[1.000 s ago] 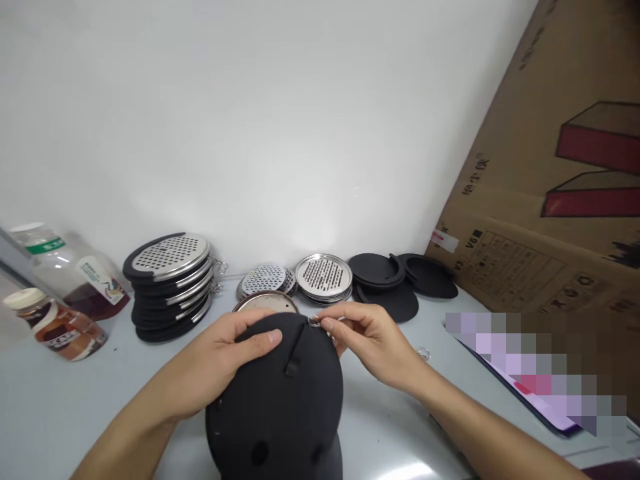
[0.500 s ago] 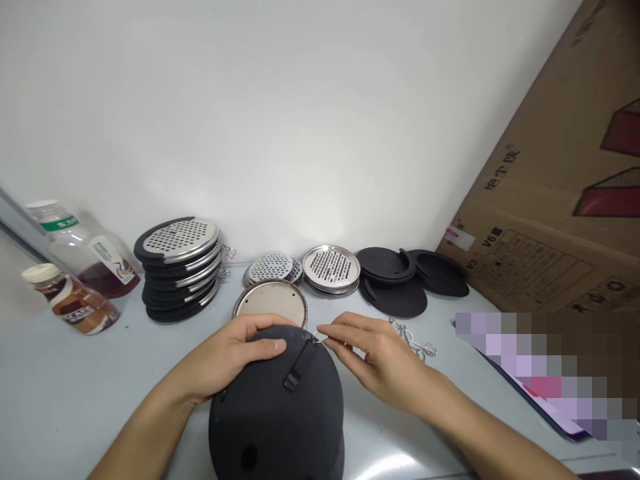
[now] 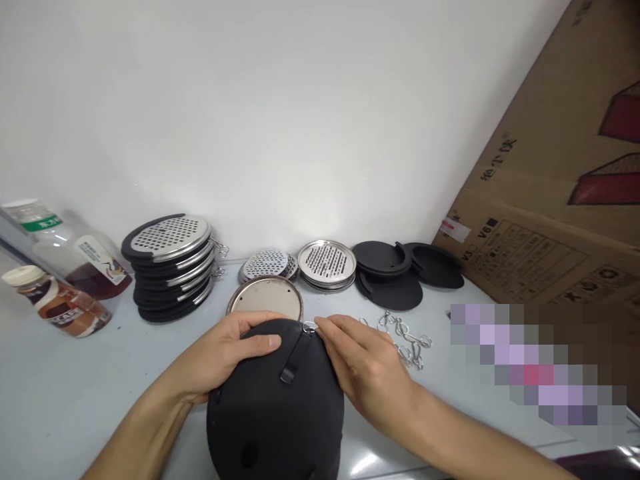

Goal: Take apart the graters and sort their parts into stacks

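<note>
Left hand (image 3: 243,350) pinches black disc (image 3: 277,420) at rim — looks light, stiffish; good hold. Right hand (image 3: 367,363), fingers together, seems to pinch wire ring (image 3: 310,327) at fingertips — thumb hidden.

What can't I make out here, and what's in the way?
In the head view:
Left hand: some fingertips hidden behind the black disc.
Black disc: bottom cut off by the lower edge.
Pale plate: partly hidden by that hand and disc.
Cardboard box: fine print too small.
Pixelated patch: blocks mask what's beneath.
</note>
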Demonstrator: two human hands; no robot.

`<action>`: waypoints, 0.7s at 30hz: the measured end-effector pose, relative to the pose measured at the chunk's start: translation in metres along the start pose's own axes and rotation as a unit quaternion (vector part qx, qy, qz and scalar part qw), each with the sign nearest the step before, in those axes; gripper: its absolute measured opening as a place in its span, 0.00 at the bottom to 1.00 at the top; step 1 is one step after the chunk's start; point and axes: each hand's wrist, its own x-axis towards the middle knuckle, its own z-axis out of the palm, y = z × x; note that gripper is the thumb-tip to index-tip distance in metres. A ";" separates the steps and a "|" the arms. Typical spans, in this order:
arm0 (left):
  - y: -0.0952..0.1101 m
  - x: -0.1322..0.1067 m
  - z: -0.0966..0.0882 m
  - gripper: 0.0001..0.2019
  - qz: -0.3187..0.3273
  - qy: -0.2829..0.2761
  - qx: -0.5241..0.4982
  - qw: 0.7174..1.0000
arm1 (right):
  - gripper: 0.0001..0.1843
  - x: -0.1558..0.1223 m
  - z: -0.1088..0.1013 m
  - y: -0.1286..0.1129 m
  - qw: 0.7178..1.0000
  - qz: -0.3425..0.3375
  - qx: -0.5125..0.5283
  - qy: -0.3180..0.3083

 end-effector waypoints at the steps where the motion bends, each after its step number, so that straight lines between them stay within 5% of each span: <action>1: -0.001 0.002 0.002 0.20 0.001 0.013 -0.003 1.000 | 0.15 0.002 0.001 0.000 1.000 0.022 0.008 -0.002; 5: -0.003 0.006 0.009 0.20 0.028 0.089 -0.023 0.995 | 0.12 0.017 -0.001 0.003 0.971 0.174 0.161 -0.009; 8: -0.001 0.002 0.008 0.21 0.038 0.103 -0.036 0.993 | 0.14 0.024 -0.004 0.004 0.881 0.306 0.360 -0.015; 11: 0.000 -0.002 0.005 0.21 0.039 0.115 -0.010 0.993 | 0.19 0.021 0.000 0.002 0.810 0.364 0.459 -0.005; 17: -0.007 0.004 0.026 0.19 0.023 0.097 0.023 0.995 | 0.16 0.016 0.014 -0.009 0.778 0.378 0.502 0.010; 21: -0.005 0.004 0.029 0.19 0.030 0.140 0.016 0.990 | 0.16 0.033 -0.007 0.012 0.795 0.373 0.473 0.071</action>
